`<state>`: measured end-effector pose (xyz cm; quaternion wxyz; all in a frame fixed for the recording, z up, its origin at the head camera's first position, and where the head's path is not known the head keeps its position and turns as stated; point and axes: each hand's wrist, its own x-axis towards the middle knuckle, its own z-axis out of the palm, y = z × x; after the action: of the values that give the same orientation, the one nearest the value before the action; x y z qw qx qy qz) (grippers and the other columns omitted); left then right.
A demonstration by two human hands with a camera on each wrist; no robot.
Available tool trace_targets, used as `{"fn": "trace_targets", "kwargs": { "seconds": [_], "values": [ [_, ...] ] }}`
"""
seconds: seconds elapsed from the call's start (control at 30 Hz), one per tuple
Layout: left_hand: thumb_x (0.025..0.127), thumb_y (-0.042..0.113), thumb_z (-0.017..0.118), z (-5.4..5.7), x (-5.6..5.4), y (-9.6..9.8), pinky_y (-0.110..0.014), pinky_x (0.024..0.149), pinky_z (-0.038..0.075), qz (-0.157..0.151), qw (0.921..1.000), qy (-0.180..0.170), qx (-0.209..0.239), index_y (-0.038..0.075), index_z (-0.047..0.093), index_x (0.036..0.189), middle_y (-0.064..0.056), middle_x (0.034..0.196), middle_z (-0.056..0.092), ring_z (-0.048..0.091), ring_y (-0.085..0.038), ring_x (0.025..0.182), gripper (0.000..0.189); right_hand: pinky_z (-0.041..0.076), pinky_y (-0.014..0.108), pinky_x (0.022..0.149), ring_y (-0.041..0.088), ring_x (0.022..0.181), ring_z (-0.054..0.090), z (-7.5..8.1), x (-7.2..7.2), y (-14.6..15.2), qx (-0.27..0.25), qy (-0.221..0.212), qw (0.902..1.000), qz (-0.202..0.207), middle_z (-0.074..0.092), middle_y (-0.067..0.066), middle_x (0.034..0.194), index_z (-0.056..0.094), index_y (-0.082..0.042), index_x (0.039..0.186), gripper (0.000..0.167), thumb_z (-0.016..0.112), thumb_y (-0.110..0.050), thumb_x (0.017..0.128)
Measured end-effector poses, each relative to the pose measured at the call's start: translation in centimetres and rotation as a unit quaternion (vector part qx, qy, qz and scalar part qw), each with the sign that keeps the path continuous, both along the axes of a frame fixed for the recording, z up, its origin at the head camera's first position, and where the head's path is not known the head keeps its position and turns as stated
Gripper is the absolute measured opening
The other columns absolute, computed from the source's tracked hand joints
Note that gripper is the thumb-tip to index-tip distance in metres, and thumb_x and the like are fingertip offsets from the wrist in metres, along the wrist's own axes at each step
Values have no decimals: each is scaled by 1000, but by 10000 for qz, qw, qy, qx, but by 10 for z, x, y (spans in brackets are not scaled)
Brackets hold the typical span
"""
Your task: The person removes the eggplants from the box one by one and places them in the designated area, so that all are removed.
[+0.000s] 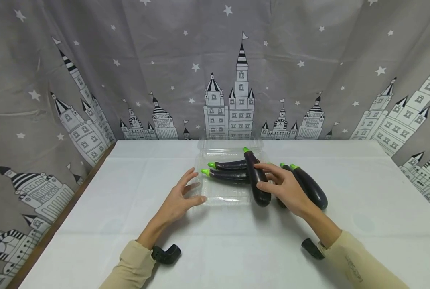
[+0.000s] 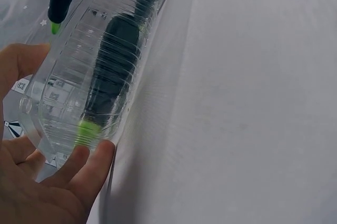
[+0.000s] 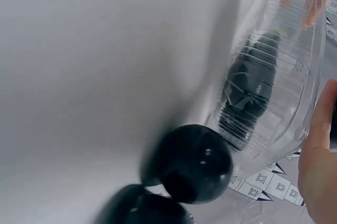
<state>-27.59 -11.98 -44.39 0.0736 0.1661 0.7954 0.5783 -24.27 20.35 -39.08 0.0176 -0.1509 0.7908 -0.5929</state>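
Right hand (image 1: 289, 188): thumb and fingers gripping the held eggplant (image 1: 256, 176)
Held eggplant: between those fingertips, green stem pointing beyond the grip, rounded end nearer the person
Boxed eggplants (image 1: 227, 176): two, left of that grip, inside the clear plastic clamshell (image 1: 209, 192)
Loose eggplants (image 1: 311, 189): at least two, right of it
Left hand (image 1: 177, 202): unclenched, fingers spread against the clamshell's left end

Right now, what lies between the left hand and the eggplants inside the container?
The container's transparent wall stands between the left hand and the eggplants inside; this shows in the left wrist view.
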Motion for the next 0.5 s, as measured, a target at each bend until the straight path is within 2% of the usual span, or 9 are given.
{"fn": "trace_targets", "kwargs": {
  "seconds": [0.07, 0.13, 0.3, 0.5],
  "values": [
    [84, 17, 77, 0, 0, 0, -56, 108, 33, -3, 10000, 16, 26, 5, 32, 152, -1, 164, 12, 31, -39, 141, 83, 45, 52, 98, 40, 131, 47, -2, 4, 4, -13, -28, 10000, -21, 41, 15, 150, 54, -13, 142, 52, 68, -19, 92],
    [84, 17, 77, 0, 0, 0, -56, 108, 33, -3, 10000, 32, 49, 5, 32, 152, -1, 164, 12, 32, -39, 141, 83, 44, 50, 99, 39, 129, 48, -3, 7, 7, -14, -17, 10000, -70, 43, 16, 148, 54, -12, 142, 52, 68, -18, 92],
    [83, 16, 77, 0, 0, 0, -56, 108, 33, 12, 10000, 58, 71, 4, 32, 152, -1, 164, 12, 32, -39, 141, 83, 52, 33, 86, 35, 115, 58, -5, 13, 14, -200, -33, 9998, -80, 55, 23, 131, 53, -7, 141, 52, 68, -12, 92],
    [83, 15, 77, 0, 0, 1, -56, 108, 34, 15, 9999, 49, 91, 4, 32, 153, 1, 164, 13, 32, -38, 141, 83, 51, 28, 85, 32, 115, 57, -4, 19, 22, -70, 42, 9998, -195, 53, 21, 135, 54, -8, 140, 51, 67, -12, 92]
  ]
}}
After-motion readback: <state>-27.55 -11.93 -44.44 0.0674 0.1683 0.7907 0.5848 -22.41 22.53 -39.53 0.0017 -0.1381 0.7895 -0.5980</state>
